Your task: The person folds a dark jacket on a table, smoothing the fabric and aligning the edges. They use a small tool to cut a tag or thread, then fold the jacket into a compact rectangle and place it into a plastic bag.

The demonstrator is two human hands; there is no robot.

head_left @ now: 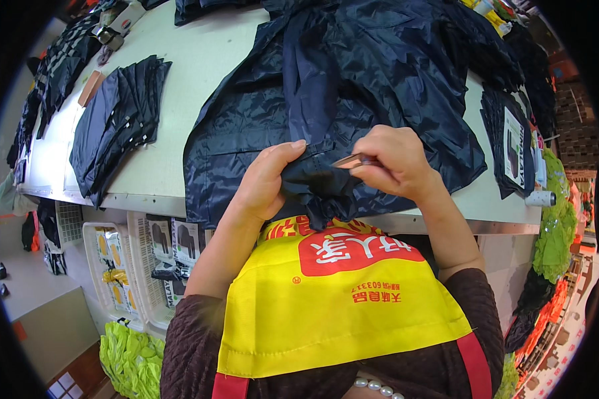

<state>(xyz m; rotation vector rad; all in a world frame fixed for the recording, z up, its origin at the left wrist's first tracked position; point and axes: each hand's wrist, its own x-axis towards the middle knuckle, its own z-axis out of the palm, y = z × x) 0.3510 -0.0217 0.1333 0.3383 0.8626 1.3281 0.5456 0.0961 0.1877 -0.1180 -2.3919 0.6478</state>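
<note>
A dark navy garment of thin, shiny fabric (393, 80) lies spread over the table and hangs a little over its near edge. My left hand (266, 176) grips a bunched part of it near that edge, thumb on top at a seam. In my right hand (394, 163) is a pair of small thread snips (347, 161), held in closed fingers, their pointed metal tips aimed left toward the seam. The tips sit close above the fabric; whether they touch it I cannot tell.
On the pale table (199, 73), a stack of folded dark pieces (118, 126) lies at left, and packaged dark garments (509, 143) at right beside a thread spool (540, 198). White baskets (134, 266) with packages stand below left. Lime-green fabric (558, 226) hangs at right.
</note>
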